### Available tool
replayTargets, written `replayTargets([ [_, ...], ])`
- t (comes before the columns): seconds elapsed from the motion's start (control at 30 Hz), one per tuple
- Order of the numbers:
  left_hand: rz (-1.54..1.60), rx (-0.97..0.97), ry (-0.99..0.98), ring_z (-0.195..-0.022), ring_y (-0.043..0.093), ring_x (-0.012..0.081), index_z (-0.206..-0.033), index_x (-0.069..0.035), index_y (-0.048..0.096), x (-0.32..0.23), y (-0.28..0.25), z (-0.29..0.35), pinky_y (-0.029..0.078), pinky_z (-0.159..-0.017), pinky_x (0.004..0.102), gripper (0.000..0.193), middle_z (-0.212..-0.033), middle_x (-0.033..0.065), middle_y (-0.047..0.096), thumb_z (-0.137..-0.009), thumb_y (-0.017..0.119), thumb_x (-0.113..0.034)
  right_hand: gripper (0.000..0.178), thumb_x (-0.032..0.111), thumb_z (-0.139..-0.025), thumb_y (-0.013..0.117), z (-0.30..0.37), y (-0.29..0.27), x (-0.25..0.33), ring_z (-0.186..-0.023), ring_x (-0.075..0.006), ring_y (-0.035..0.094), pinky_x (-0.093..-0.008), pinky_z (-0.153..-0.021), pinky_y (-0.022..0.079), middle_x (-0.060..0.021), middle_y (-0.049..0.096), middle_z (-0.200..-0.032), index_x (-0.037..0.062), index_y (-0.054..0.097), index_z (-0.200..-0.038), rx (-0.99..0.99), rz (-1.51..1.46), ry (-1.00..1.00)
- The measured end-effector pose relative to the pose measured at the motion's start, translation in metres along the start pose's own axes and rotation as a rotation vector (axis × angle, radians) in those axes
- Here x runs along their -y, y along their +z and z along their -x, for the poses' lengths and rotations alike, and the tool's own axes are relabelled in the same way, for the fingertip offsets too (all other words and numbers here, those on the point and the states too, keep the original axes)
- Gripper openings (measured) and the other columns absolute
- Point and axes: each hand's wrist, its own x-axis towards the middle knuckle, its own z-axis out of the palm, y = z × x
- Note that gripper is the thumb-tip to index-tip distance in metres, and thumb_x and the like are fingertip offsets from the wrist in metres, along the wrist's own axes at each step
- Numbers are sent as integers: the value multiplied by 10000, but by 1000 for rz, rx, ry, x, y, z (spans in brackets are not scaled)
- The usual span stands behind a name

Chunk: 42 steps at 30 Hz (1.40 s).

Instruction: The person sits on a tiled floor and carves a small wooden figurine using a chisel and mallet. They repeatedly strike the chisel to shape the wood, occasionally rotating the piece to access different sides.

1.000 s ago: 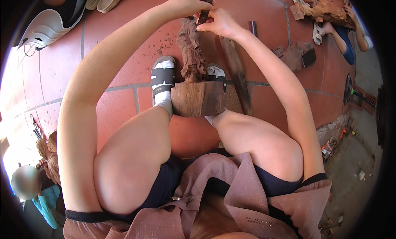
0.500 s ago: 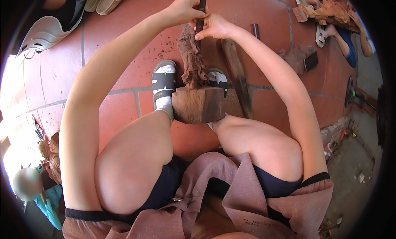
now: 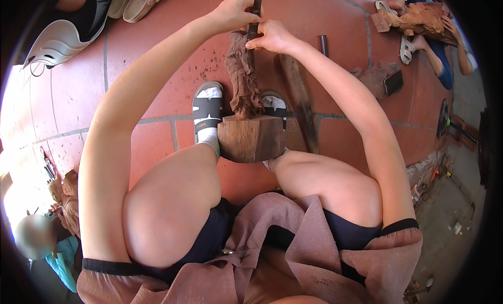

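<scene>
A carved wooden figure point(image 3: 242, 76) with a rough, folded surface stretches away from me between my feet. Its thick block base point(image 3: 250, 139) is nearest me, between my lower legs. Both hands hold a narrow dark flat strip point(image 3: 254, 29) at the figure's far end, along its right side. My left hand point(image 3: 233, 13) pinches the strip's upper end. Lower down, my right hand point(image 3: 273, 35) grips it between thumb and fingers. Whether the strip is stiff or flexible I cannot tell, and its contact with the carving is partly hidden by the fingers.
Right of the carving lie a long piece of wood point(image 3: 299, 99) and a dark cylinder point(image 3: 323, 44). Brown dust surrounds a dark block point(image 3: 393, 84). At the far right, another person handles a wooden carving point(image 3: 419, 20); someone in blue point(image 3: 65, 257) is at the lower left.
The carving and my feet appear slightly lower in the picture. My right hand has shifted a little left on the strip's side; both hands keep their grip.
</scene>
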Motion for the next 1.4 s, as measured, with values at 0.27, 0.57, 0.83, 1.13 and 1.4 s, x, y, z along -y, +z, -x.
replayTargets([
  [0.27, 124, 12, -27, -706, 584, 93, -955, -18, 581, 4, -1, 14, 505, -622, 239, 159, -803, 30, 604, -815, 588, -94, 315, 287, -622, 766, -4, 3, 2, -748, -237, 626, -335, -693, 479, -127, 649, -771, 51, 680, -812, -21, 198, 7],
  [0.57, -96, -70, -54, -723, 591, 124, -1088, -44, 547, -18, -15, 53, 517, -612, 260, 291, -931, 77, 623, -833, 594, -177, 243, 210, -690, 736, 34, -6, 15, -574, -151, 620, -279, -565, 495, -96, 647, -661, 9, 674, -813, -309, -59, -9],
  [0.83, -238, -90, 73, -768, 591, 91, -1082, -59, 582, -121, -96, 169, 508, -649, 246, 287, -957, 41, 610, -821, 610, -174, 178, 138, -762, 715, 183, -47, 54, -595, -106, 605, -206, -529, 507, -82, 646, -720, -12, 646, -828, -520, -485, -51],
  [1.13, -138, -264, 312, -713, 557, 100, -1002, -11, 589, -262, 4, 305, 475, -641, 242, 209, -822, 36, 590, -802, 588, -73, 161, 150, -800, 666, 343, -55, 198, -555, -115, 584, -239, -515, 489, -48, 622, -726, 35, 622, -903, -610, -322, -395],
  [1.4, -453, -183, -149, -1096, 516, 314, -1237, -36, 483, -37, 145, 257, 423, -937, 363, 882, -1205, 173, 519, -479, 812, -347, 132, 70, -771, 694, 322, 64, 153, -578, -141, 613, -262, -526, 524, -84, 633, -698, -22, 626, -837, -576, -714, -388],
])
